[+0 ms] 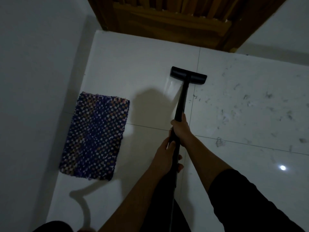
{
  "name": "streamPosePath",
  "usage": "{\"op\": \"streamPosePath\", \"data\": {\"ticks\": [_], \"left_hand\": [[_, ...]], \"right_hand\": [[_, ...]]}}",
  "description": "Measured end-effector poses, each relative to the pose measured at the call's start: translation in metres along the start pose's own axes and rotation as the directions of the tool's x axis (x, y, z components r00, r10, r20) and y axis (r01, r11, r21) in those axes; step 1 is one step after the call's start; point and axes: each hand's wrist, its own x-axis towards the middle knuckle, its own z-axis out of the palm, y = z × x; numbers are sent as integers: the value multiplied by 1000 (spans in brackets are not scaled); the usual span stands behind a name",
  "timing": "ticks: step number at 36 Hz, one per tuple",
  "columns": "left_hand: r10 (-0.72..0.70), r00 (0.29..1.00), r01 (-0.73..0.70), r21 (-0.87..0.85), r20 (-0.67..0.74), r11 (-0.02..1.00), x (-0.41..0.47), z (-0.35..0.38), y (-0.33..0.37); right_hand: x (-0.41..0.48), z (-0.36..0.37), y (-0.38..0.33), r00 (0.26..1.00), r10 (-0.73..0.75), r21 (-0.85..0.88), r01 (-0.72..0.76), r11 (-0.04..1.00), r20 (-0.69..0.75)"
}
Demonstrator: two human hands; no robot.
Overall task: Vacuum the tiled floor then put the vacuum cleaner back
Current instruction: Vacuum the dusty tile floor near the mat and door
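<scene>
A black vacuum wand runs from my hands down to a flat black floor head resting on the white tiled floor. My right hand grips the wand higher along its length, and my left hand grips it just below that, fingers wrapped round the tube. Grey scraps of dust and debris lie scattered over the tiles to the right of the head. The wand's lower end runs out of view beneath my arms.
A purple and white woven mat lies on the tiles at the left, beside a pale wall. A dark wooden door and frame stand at the far edge of the floor. A bright light reflection shows at the right.
</scene>
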Motion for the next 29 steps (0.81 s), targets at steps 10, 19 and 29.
{"op": "streamPosePath", "data": {"ticks": [10,19,29], "left_hand": [[19,1000,-19,-2,6,1000,-19,1,-36],[34,999,-34,-16,-14,999,-51,5,-73],[12,1000,-13,-48,-28,999,-74,23,-110]], "right_hand": [[-20,-6,32,1000,-9,-24,9,1000,-14],[-47,-11,71,999,-32,-47,32,998,17],[-67,-30,106,999,7,-101,-3,995,39]]}}
